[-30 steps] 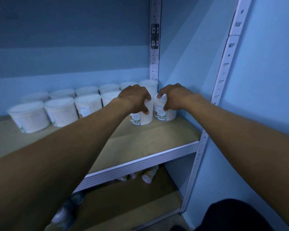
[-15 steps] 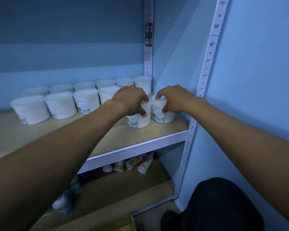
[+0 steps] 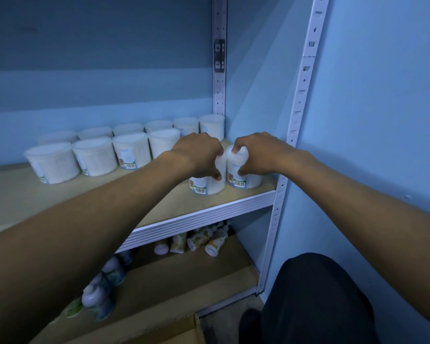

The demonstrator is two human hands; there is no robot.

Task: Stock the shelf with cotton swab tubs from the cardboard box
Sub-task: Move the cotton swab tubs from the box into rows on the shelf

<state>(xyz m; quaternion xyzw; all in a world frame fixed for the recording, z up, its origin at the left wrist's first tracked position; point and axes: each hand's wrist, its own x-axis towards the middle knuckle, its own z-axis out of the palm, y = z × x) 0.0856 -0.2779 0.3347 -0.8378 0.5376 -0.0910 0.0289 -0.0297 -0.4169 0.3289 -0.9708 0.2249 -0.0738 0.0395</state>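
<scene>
Two white cotton swab tubs stand side by side near the front right corner of the wooden shelf (image 3: 174,207). My left hand (image 3: 199,155) grips the left tub (image 3: 206,186) from above. My right hand (image 3: 256,152) grips the right tub (image 3: 243,180), fingers over its lid. Both tubs rest on the board with barcodes facing me. Two rows of several more tubs (image 3: 132,150) line the back of the shelf, running to the left. A corner of the cardboard box (image 3: 181,331) shows at the bottom edge.
White slotted metal uprights (image 3: 298,120) frame the shelf's right side against the blue wall. On the lower shelf lie several small bottles (image 3: 199,240), with more bottles (image 3: 102,289) standing at the left. My dark-clad knee (image 3: 315,301) is at the bottom right.
The camera has pulled back and tilted down, bringing the lower shelf, the box corner and my knee into view. Both hands stay on the two front tubs.
</scene>
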